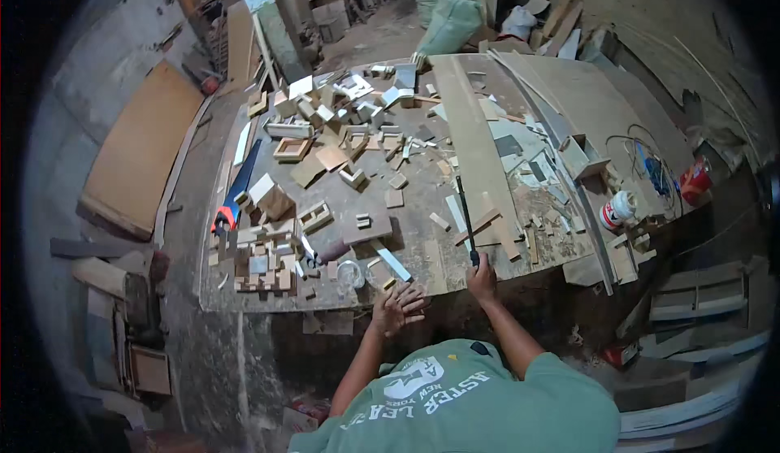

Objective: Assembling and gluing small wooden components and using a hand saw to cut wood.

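My right hand [482,280] is closed around the near end of a long, thin black tool [465,213]. The tool points away from me over the workbench [422,246], and its exact kind is not clear. My left hand [398,309] is at the bench's front edge, palm turned up and fingers spread, holding nothing. Just beyond it lie a pale wood strip [392,261] and a small clear round container [350,275]. Crossed wood strips [486,224] lie just past my right hand.
Many small wooden blocks and box pieces [325,120] cover the left half of the bench. A handsaw [241,181] lies along its left edge. A long board [471,140] runs away from me. On the right are a white tub [619,211], a red can [695,181] and a coiled cable [654,169].
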`<control>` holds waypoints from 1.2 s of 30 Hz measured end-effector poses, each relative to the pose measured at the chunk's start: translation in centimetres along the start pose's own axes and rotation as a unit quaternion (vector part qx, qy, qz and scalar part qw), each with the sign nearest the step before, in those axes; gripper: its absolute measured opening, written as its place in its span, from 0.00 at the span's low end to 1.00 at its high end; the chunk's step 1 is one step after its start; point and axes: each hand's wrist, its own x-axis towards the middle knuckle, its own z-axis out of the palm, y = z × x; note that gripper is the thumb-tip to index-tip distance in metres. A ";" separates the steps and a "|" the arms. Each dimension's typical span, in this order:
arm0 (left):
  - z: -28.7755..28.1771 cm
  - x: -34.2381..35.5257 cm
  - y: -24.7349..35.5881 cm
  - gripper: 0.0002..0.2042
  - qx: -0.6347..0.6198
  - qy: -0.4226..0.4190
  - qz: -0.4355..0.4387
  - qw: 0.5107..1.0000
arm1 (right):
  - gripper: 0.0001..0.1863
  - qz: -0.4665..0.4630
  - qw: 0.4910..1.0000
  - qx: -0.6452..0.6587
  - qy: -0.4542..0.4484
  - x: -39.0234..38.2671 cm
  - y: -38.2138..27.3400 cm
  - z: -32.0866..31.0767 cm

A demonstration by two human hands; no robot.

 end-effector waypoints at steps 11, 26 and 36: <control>-8.2 -12.9 0.7 0.39 -0.139 -0.015 0.107 0.984 | 0.15 -0.146 0.965 0.169 -0.137 -4.5 -12.2 1.4; -17.6 -36.0 -0.6 0.31 -0.200 0.147 0.382 0.890 | 0.14 -0.351 0.778 -0.016 -0.521 -25.7 -28.4 18.7; -23.2 -47.0 -2.1 0.26 -0.216 0.264 0.440 0.830 | 0.19 -0.372 0.740 -0.017 -0.561 -33.9 -32.2 29.9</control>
